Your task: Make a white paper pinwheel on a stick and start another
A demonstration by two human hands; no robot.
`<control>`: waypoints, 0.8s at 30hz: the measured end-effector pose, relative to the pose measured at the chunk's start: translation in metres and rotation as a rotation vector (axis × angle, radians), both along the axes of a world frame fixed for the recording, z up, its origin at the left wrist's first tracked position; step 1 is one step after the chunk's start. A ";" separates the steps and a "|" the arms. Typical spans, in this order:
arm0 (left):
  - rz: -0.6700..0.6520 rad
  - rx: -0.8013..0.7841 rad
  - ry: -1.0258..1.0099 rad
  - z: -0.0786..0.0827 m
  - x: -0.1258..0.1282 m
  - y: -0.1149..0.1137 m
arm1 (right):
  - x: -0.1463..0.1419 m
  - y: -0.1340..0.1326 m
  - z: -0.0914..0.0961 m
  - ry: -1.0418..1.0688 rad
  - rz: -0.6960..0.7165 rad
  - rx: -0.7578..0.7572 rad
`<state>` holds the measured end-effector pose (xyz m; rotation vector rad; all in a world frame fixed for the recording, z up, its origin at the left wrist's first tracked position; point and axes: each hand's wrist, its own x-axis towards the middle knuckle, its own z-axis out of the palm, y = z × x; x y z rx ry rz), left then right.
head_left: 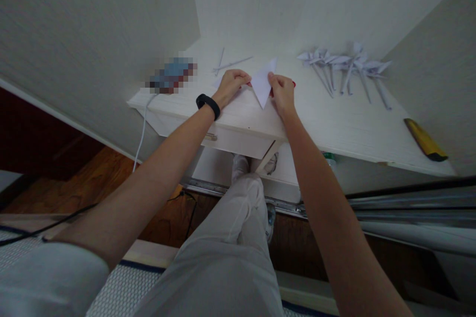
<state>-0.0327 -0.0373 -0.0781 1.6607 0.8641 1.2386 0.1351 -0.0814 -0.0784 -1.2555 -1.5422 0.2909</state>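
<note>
A small piece of white folded paper [262, 85], roughly kite-shaped with a point toward me, is held just above the white desk [238, 109]. My left hand [233, 84] pinches its left corner between thumb and fingers; a black band [208, 106] circles that wrist. On the other side my right hand [282, 91] grips the right edge, thumb on the near face. Something red shows beside the right fingers, too small to name. Behind my left hand lie thin rolled paper sticks [234, 63].
Several folded paper shapes on paper stems [349, 64] lie at the back right. A yellow and black object [426, 139] rests by the right edge. At the left is a blurred-out device [173, 75] with a white cable [143, 131]. Walls enclose the desk.
</note>
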 end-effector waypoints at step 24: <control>0.038 -0.029 0.009 0.004 0.001 -0.005 | 0.000 -0.004 0.004 -0.031 -0.048 0.012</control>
